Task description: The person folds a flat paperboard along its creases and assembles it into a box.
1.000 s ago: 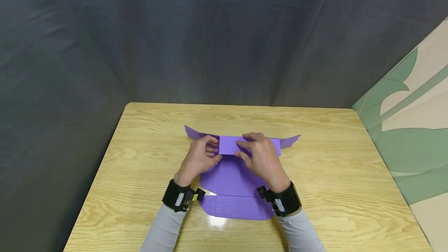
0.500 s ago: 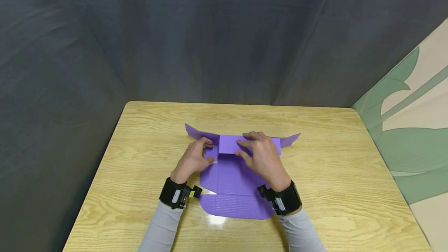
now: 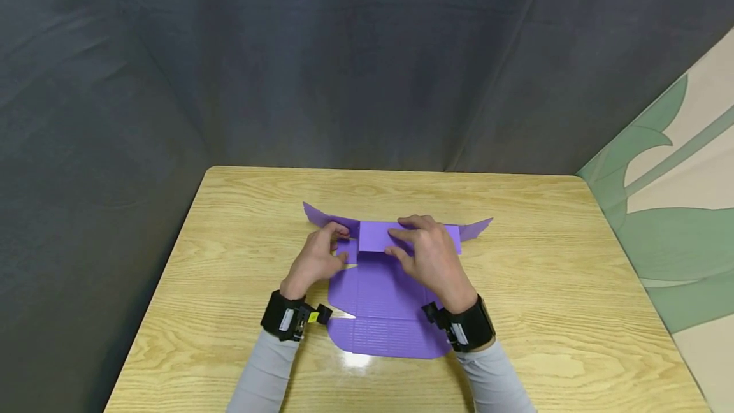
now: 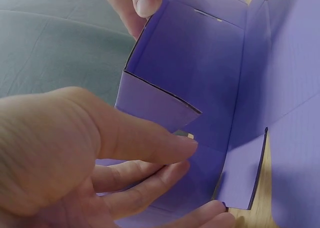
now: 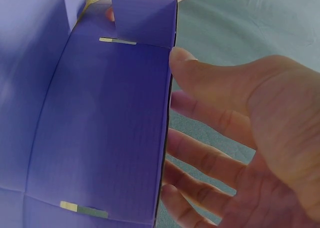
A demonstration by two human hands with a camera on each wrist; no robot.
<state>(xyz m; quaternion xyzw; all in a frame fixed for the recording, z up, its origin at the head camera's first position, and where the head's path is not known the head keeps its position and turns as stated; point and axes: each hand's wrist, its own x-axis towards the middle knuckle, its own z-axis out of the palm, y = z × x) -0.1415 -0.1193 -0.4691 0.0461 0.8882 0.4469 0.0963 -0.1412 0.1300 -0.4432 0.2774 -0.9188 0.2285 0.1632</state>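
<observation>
A purple cardboard box [image 3: 384, 285], partly folded, lies on the table with its far wall raised and a panel folded over toward the person. My left hand [image 3: 317, 259] is at the left end of that fold, thumb and fingers curled about the side flap [image 3: 346, 250]. In the left wrist view the thumb lies just below a short end flap [image 4: 155, 100], with the fingertips close to it. My right hand [image 3: 432, 253] holds the folded panel [image 3: 374, 236]; in the right wrist view the thumb [image 5: 182, 57] presses its edge while the other fingers reach behind it.
The wooden table [image 3: 550, 285] extends on both sides of the box. Side wings [image 3: 476, 229] stick out left and right from the far wall. A dark curtain [image 3: 355, 69] hangs behind the table, and a leaf-patterned cloth [image 3: 682, 234] is at the right.
My left hand has shifted a little left and toward the person, uncovering the small left side flap. The right hand keeps its place on the folded panel.
</observation>
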